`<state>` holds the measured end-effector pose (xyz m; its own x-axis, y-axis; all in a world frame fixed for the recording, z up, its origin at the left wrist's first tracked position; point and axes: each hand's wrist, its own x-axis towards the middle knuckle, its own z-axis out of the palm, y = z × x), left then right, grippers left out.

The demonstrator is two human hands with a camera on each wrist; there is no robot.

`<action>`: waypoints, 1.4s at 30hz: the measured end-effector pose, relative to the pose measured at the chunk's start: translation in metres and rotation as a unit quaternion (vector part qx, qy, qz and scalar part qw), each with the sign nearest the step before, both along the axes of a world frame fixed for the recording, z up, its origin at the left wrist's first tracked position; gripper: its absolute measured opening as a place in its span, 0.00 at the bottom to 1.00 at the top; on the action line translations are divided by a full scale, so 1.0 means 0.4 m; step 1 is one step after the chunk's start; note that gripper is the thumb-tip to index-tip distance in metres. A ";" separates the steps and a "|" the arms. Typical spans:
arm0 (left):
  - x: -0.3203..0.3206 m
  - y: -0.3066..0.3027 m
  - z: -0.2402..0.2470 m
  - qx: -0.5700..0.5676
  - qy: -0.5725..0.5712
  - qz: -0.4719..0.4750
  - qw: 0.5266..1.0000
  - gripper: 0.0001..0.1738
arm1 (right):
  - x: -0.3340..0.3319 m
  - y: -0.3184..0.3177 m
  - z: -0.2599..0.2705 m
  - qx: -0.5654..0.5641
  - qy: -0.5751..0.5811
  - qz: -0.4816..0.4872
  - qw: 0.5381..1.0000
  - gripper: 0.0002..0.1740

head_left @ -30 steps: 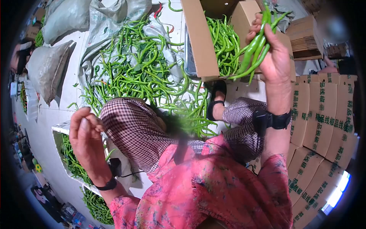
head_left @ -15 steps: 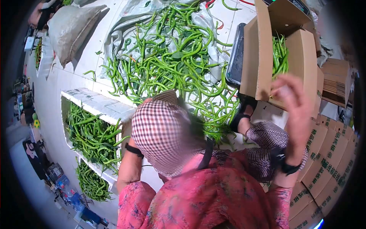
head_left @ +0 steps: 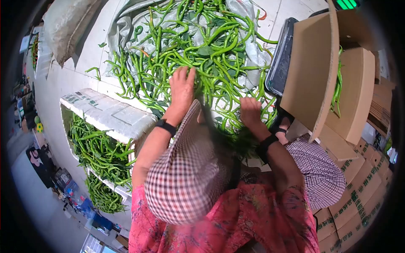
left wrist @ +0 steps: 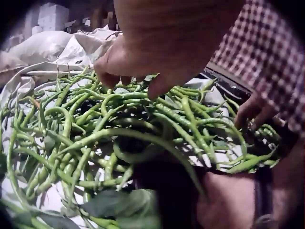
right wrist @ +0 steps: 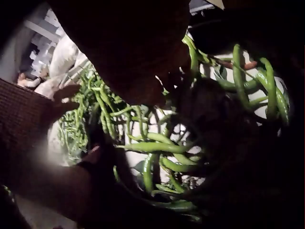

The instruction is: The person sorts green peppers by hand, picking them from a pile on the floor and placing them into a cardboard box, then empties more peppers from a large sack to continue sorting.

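Long green peppers (head_left: 198, 55) (left wrist: 109, 138) (right wrist: 157, 145) lie loose in a heap with some leaves on a pale sack. The left hand (head_left: 182, 90) (left wrist: 162, 47) reaches palm down onto the middle of the heap, fingers bent and apart, tips touching the peppers; no pepper is plainly gripped. To its right, the right hand (head_left: 252, 113) (left wrist: 257, 112) is low at the near right edge of the heap, fingers bent downward. The right wrist view shows this hand (right wrist: 138, 52) as a dark shape over peppers, and whether it pinches any is hidden.
An open cardboard box (head_left: 308, 71) with peppers inside stands right, beside a dark-edged tray (head_left: 280, 57). Left is a white foam box (head_left: 112, 116) of peppers. Full sack (head_left: 67, 29) at upper left; printed cartons (head_left: 354, 202) at lower right. A checked hat brim partly covers the near side.
The right hand has left the cardboard box, where it carried a bunch of peppers, and come down to the heap. The left hand has come forward onto the heap. The head view has shifted.
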<state>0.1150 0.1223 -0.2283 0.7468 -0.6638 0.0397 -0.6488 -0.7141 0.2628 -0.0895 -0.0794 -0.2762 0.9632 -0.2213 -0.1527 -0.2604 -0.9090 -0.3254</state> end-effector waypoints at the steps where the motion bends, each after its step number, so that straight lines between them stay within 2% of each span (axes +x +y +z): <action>1: 0.018 -0.003 -0.028 0.013 -0.035 -0.025 0.999 0.28 | 0.003 0.004 -0.023 -0.078 0.043 0.019 0.996 0.06; 2: 0.034 -0.010 -0.057 0.024 -0.046 -0.029 0.998 0.27 | 0.004 0.004 -0.044 -0.090 0.029 0.026 0.995 0.03; 5: 0.077 -0.027 -0.087 0.061 -0.044 -0.044 0.996 0.23 | -0.007 -0.008 -0.060 -0.089 0.032 0.089 0.992 0.04; 7: 0.106 -0.036 -0.085 0.087 -0.031 -0.058 0.994 0.21 | 0.018 -0.027 0.006 -0.073 0.078 0.100 0.989 0.07; 9: 0.128 -0.032 -0.075 0.067 0.028 -0.119 0.990 0.15 | 0.030 -0.044 0.061 0.050 0.161 0.116 0.979 0.09; 10: 0.140 -0.029 -0.044 0.037 0.054 -0.117 0.991 0.14 | 0.040 -0.059 0.090 0.051 0.161 0.117 0.979 0.09; 11: 0.152 -0.020 -0.009 0.038 0.055 -0.117 0.991 0.14 | 0.048 -0.074 0.119 0.167 0.128 0.041 0.977 0.10; 12: 0.164 -0.018 0.033 -0.057 0.068 -0.050 0.995 0.13 | 0.056 -0.088 0.148 0.279 0.095 -0.039 0.955 0.12; 13: 0.172 -0.010 0.076 -0.150 0.080 0.020 0.985 0.12 | 0.072 -0.098 0.173 0.281 0.098 -0.042 0.954 0.12; 14: 0.178 0.001 0.117 -0.182 0.053 0.048 0.981 0.12 | 0.097 -0.109 0.195 0.419 0.065 -0.184 0.887 0.13; 15: 0.182 0.008 0.153 -0.214 0.023 0.076 0.974 0.13 | 0.125 -0.119 0.214 0.536 0.027 -0.317 0.782 0.14; 16: 0.178 0.011 0.182 -0.218 0.014 0.079 0.973 0.12 | 0.157 -0.108 0.231 0.535 -0.021 -0.349 0.769 0.12; 17: 0.171 0.015 0.210 -0.222 0.005 0.082 0.972 0.12 | 0.168 -0.104 0.210 0.535 -0.020 -0.348 0.769 0.12; 19: 0.137 0.003 0.265 -0.209 0.002 0.080 0.975 0.12 | 0.179 -0.097 0.152 0.420 -0.043 -0.312 0.851 0.12; 20: 0.122 -0.008 0.295 -0.225 0.021 0.087 0.970 0.12 | 0.190 -0.092 0.135 0.316 -0.004 -0.266 0.911 0.13; 21: 0.111 -0.016 0.312 -0.241 0.040 0.094 0.965 0.12 | 0.188 -0.078 0.118 0.316 -0.002 -0.267 0.910 0.13; 23: 0.105 -0.031 0.313 -0.246 0.034 0.093 0.964 0.12 | 0.190 -0.050 0.082 0.221 -0.045 -0.179 0.958 0.16; 25: 0.105 -0.056 0.304 -0.308 0.044 0.104 0.945 0.12 | 0.210 -0.031 0.070 0.249 -0.046 -0.178 0.951 0.16; 26: 0.109 -0.069 0.303 -0.289 0.085 0.136 0.944 0.12 | 0.209 -0.027 0.039 0.174 -0.071 -0.124 0.974 0.17; 27: 0.117 -0.067 0.266 -0.272 0.192 0.198 0.922 0.14 | 0.210 -0.021 0.020 0.098 -0.095 -0.068 0.988 0.19; 28: 0.132 -0.067 0.213 -0.275 0.311 0.247 0.876 0.15 | 0.227 -0.012 0.029 0.050 -0.054 -0.042 0.996 0.18; 29: 0.138 -0.060 0.152 -0.272 0.423 0.291 0.814 0.17 | 0.232 -0.009 0.012 0.052 -0.056 -0.042 0.996 0.18; 31: 0.102 -0.023 0.009 -0.125 0.303 0.222 0.918 0.25 | 0.230 0.003 -0.038 0.028 0.041 -0.079 0.996 0.18; 34: -0.007 0.006 -0.089 -0.083 0.255 0.158 0.950 0.37 | 0.212 -0.009 -0.053 0.017 0.019 -0.086 0.996 0.13; 35: -0.042 0.009 -0.100 -0.069 0.182 0.141 0.971 0.42 | 0.213 -0.011 -0.049 0.017 0.019 -0.086 0.996 0.13; 37: -0.076 -0.023 -0.083 -0.049 0.155 0.165 0.973 0.49 | 0.223 -0.015 -0.007 0.104 0.102 -0.112 0.983 0.16; 38: -0.080 -0.037 -0.068 -0.005 0.211 0.169 0.963 0.55 | 0.222 -0.007 0.001 0.104 0.102 -0.113 0.983 0.16; 39: -0.080 -0.052 -0.062 0.043 0.236 0.171 0.956 0.57 | 0.224 0.006 0.009 0.168 0.118 -0.145 0.968 0.17; 40: -0.078 -0.063 -0.070 0.031 0.244 0.173 0.954 0.56 | 0.226 0.012 0.013 0.230 0.133 -0.176 0.948 0.18; 41: -0.072 -0.072 -0.077 0.019 0.252 0.174 0.952 0.55 | 0.221 0.015 -0.001 0.229 0.132 -0.175 0.948 0.18; 42: -0.055 -0.083 -0.059 -0.001 0.323 0.224 0.920 0.53 | 0.222 0.019 -0.011 0.421 0.160 -0.238 0.860 0.19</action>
<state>0.0932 0.0890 -0.2517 0.8136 -0.2842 -0.5073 0.0022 -0.8709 0.4914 -0.0005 -0.0717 -0.2807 0.6725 -0.2603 -0.6928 -0.7370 -0.1508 -0.6588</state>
